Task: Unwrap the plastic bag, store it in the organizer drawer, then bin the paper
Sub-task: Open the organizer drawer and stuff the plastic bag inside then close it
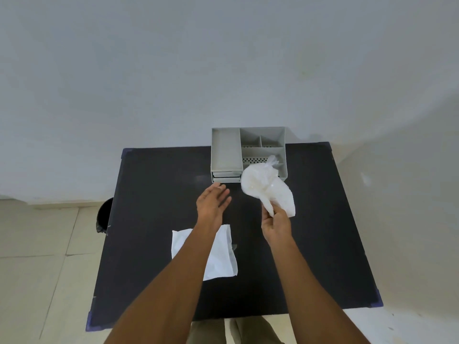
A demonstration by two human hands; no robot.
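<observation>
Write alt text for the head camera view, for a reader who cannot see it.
A person's right hand holds up a crumpled plastic bag in front of a grey desk organizer, while the open left hand reaches toward its closed drawers. A white paper lies flat on the black table, and a dark bin stands on the floor at the left.

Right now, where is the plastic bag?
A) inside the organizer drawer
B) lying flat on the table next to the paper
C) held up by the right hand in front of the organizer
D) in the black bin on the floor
C: the right hand grips the crumpled plastic bag in front of the grey organizer, whose drawers look shut, while the paper lies on the table.
</observation>
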